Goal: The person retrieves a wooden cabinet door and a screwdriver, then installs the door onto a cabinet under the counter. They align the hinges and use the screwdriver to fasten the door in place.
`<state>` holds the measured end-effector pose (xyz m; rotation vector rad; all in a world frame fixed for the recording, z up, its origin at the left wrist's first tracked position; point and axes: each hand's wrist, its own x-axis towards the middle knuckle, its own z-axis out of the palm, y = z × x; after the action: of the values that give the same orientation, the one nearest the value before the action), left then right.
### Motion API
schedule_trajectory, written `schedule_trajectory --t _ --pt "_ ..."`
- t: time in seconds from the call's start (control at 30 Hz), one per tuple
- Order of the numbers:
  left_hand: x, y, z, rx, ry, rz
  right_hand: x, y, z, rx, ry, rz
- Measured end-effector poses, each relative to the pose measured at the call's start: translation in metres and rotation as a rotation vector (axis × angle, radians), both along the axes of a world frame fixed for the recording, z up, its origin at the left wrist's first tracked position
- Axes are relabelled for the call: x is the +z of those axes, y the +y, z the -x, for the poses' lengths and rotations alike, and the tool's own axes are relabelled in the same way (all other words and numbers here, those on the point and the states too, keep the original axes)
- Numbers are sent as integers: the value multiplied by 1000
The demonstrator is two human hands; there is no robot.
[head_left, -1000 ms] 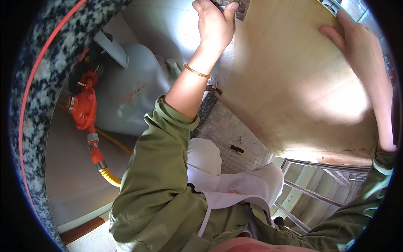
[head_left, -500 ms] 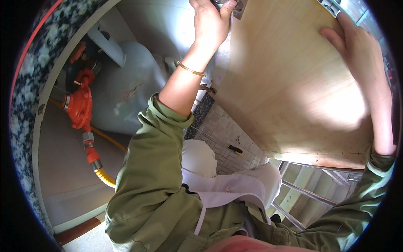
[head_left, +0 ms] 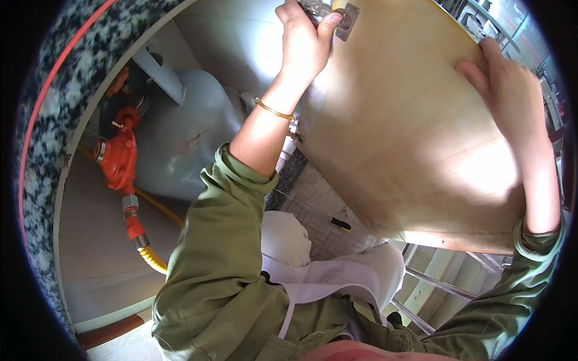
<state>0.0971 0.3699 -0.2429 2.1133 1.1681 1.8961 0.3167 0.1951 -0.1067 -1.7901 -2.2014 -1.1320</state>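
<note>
Plainly, the left hand (head_left: 306,51), at 12 o'clock, pinches a metal hinge (head_left: 347,23) against the inner face of a wooden door panel (head_left: 415,120), while the right hand (head_left: 515,99), at 2 o'clock, grips that panel's far edge, thumb on the near face. The panel stands swung open between 12 and 4 o'clock. The upper hinge's plate sits on the wood, yet whether it is screwed down cannot be told; a lower hinge fitting (head_left: 295,136) meets the panel's near edge, its fixing equally unclear. So positioning looks done, while any fastening or loosening seems left: a black-and-yellow screwdriver (head_left: 340,224) lies unused on the floor toward 4 o'clock. Beyond, a grey gas cylinder (head_left: 192,144) stands at 10 o'clock, its red regulator (head_left: 118,156) at 9, beside the speckled worktop (head_left: 45,132).
</note>
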Motion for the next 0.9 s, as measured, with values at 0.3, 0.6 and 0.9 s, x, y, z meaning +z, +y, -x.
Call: schedule_trajectory --t 0.3,0.6,0.9 --pt "-3 -11 -7 65 -113 -47 -12 -1 -2 50 47 -48" --pt "2 -8 6 109 -150 26 -49 -44 -3 22 280 -412" --pt "-13 -14 -21 -357 -450 -117 -134 -136 -40 350 783 -1001"
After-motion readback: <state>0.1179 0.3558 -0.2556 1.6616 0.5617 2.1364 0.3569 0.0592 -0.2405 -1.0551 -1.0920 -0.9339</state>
